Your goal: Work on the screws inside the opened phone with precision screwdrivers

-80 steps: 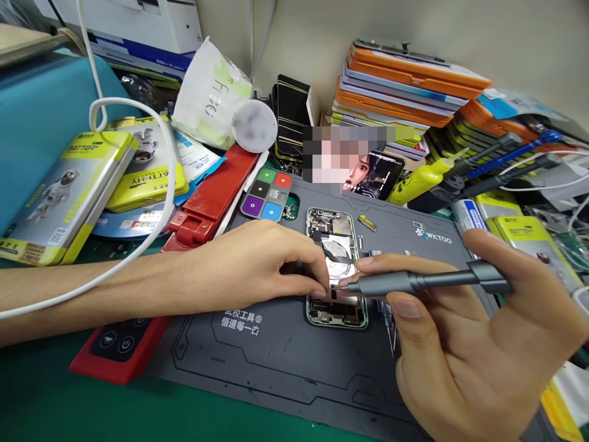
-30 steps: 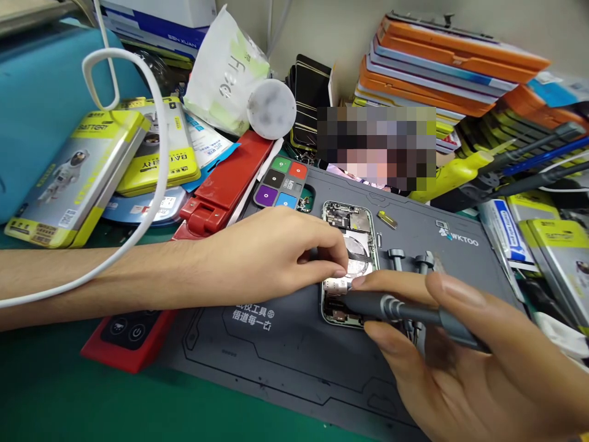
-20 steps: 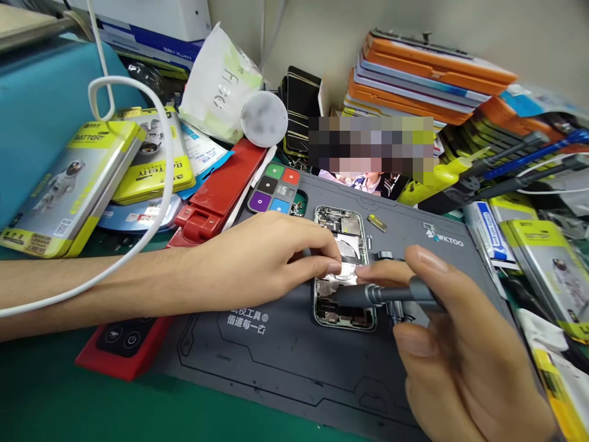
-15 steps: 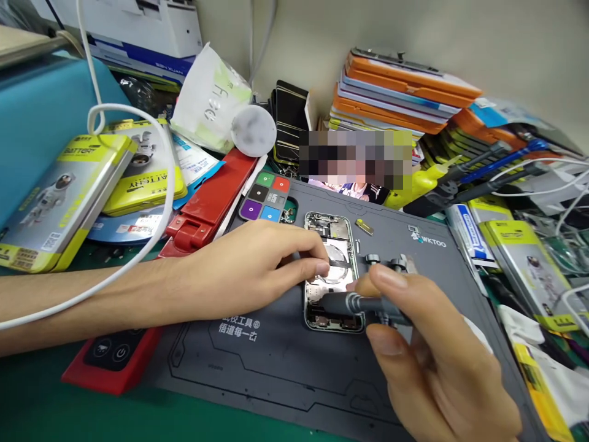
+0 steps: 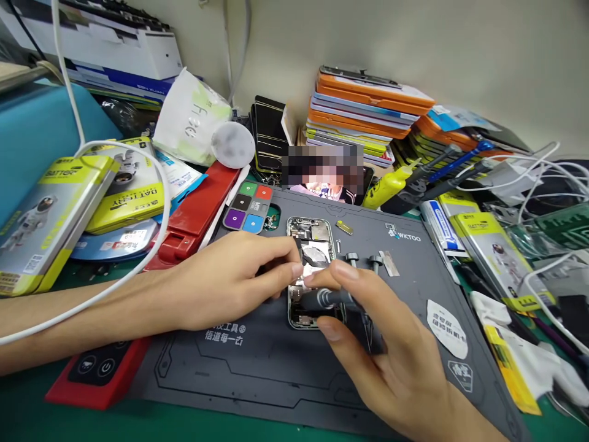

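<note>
An opened phone (image 5: 310, 230) lies on the dark grey work mat (image 5: 257, 374), its inner parts exposed. My left hand (image 5: 243, 270) reaches over its left edge, thumb and forefinger pinched at the middle; what lies between them is hidden. From the right, my right hand (image 5: 391, 325) leans over the phone, one fingertip close to my left fingertips. A dark grey screwdriver-like tool (image 5: 324, 299) sticks out from under its fingers across the phone's lower part. Its thumb stays apart from the forefinger. Two round-capped grey tools (image 5: 352, 258) show just beyond this hand.
A small gold-coloured part (image 5: 345, 228) and a metal strip (image 5: 389, 264) lie on the mat. Red folded lamp-like device (image 5: 197, 209), battery boxes (image 5: 59, 215) and a looping white cable (image 5: 165, 184) crowd the left. Stacked orange cases (image 5: 368, 92) and a yellow bottle (image 5: 391, 183) stand behind.
The view has shifted, so the scene sits further left. My right hand has moved left over the phone, its fingers now nearer my left fingertips. My left hand keeps its pinch.
</note>
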The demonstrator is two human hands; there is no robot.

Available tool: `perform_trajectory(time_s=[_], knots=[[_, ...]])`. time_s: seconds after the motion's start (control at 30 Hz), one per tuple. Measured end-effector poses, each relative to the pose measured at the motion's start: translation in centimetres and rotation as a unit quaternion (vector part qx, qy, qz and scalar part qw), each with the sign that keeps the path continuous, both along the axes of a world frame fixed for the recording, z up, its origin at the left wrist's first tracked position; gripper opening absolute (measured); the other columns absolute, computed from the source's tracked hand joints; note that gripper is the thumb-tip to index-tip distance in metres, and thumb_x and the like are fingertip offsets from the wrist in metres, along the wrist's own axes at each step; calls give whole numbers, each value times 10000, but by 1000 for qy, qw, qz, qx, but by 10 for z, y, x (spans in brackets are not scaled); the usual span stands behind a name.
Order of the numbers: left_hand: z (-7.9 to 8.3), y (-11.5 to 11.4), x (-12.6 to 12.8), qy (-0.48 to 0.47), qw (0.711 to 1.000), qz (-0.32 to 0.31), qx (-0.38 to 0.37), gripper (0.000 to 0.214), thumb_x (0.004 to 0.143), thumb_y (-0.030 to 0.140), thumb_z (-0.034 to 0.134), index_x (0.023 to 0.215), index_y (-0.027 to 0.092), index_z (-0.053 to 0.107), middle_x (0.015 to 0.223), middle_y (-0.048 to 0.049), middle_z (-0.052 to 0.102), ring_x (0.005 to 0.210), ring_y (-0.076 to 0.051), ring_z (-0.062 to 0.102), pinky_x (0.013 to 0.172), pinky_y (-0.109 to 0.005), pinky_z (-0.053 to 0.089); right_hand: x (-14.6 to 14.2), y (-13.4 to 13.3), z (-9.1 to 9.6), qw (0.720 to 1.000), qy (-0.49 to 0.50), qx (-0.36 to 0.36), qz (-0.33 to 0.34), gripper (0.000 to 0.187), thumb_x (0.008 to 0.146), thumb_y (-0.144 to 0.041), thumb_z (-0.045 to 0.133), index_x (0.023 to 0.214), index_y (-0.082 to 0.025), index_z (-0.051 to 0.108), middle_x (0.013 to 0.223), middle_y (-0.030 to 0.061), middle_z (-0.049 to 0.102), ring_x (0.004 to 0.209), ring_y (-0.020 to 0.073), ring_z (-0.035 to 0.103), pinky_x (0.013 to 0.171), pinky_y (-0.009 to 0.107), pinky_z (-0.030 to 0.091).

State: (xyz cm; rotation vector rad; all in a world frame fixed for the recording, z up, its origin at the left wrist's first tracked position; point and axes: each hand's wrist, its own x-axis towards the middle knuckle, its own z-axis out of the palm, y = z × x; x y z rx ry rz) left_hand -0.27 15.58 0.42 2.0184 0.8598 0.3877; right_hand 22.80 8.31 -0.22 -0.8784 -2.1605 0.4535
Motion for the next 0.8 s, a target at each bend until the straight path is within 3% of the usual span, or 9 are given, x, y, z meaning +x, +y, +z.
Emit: perform_trajectory(time_s=[0.17,0.33,0.5,0.63,0.8], knots=[[2,-2,1,6,1000,5,-4,319,1093,386,484,865,201,606,785,58,660,725,-109,606,676,-246,406,1,-4,-3,996,71,-27,-45,809,935,23,651,1609,-349,404,1449,42,662,1174,202,712,1009,387,621],[3,-3,2,23,1000,13,-12,350,1094,442,481,874,202,611,794,47,678,723,-128,617,668,-260,410,20,-2,4,973,180,-121,-82,623,1021,-103,575,1585,-313,415,1117,57,698,993,202,709,817,350,657],[4,-4,1,23,1000,15,-14,343,1093,443,487,878,205,609,800,57,681,731,-119,617,684,-258,418,27,0,0,976,162,-122,-83,539,1042,-92,528,1528,-320,473,1034,47,686,780,154,684,631,267,631],[4,-4,2,27,999,18,-19,346,1089,451,505,869,208,617,801,60,679,727,-116,609,677,-264,413,19,-6,-4,976,171,-94,-96,558,1026,-88,551,1533,-306,470,1046,59,690,808,170,686,653,289,638],[-1,-2,2,5,999,42,-29,333,1083,490,536,922,220,645,815,55,675,755,-118,608,674,-250,427,14,-4,-2,929,299,-175,-129,459,1062,-182,562,1483,-328,451,1030,48,693,866,184,718,657,297,698]])
